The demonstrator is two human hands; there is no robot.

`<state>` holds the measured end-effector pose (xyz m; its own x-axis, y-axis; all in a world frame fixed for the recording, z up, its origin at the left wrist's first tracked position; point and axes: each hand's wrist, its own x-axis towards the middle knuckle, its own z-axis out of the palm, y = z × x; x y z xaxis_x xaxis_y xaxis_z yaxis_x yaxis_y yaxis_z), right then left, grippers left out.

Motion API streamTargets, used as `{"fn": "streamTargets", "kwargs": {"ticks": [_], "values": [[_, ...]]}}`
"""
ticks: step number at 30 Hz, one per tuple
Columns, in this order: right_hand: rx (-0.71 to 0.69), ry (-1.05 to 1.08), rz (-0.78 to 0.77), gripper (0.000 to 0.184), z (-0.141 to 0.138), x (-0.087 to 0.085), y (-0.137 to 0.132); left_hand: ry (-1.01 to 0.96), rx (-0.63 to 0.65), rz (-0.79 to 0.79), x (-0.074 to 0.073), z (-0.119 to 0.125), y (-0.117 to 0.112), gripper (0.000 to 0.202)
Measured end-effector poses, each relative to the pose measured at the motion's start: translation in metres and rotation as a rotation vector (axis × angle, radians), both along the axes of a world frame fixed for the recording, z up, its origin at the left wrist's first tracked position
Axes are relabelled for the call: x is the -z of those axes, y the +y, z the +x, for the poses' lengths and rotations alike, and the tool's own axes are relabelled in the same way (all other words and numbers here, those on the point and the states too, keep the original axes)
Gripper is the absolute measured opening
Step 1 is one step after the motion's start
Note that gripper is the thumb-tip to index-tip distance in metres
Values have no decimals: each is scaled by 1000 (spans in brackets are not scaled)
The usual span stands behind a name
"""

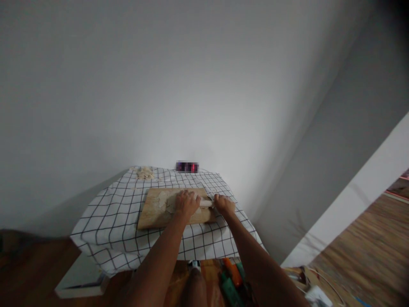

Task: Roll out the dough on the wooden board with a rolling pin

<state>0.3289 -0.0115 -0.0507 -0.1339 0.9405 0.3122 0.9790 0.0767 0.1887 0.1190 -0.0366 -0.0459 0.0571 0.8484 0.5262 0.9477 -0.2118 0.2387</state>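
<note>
A pale rolling pin (206,204) lies sideways over the wooden board (153,219), its bare middle showing between my hands. My left hand (187,203) is closed over its left part, above the middle of the board. At the pin's right end my right hand (224,204) is wrapped round it, just past the board's right edge. Thin, ragged pale dough (162,199) sticks to the board left of my left hand. Part of that dough is hidden under the hand.
A black-and-white checked cloth (108,228) covers the table. Loose dough pieces (145,172) sit at its back left. A blurred dark and red object (187,166) stands against the wall (204,85). Below are a white box (83,277) and green and orange items (234,273).
</note>
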Motion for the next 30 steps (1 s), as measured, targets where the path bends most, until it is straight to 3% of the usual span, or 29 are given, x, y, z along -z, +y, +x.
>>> {"fn": "streamTargets", "kwargs": {"ticks": [4,9,13,25,30], "values": [[-9,17,23,35,0,-1,-2,12,-39,-16,-1,-1,-2,36],[-16,-6,13,31,-1,-4,-9,49,28,-2,-1,-4,-8,28],[-15,3,0,27,-2,-6,-16,59,-40,-12,-2,-2,-14,32],[-47,47,19,14,0,-5,-28,29,-66,-28,-3,6,-24,33],[-19,27,-9,23,0,-4,-26,10,-63,-36,-2,8,-20,39]]}}
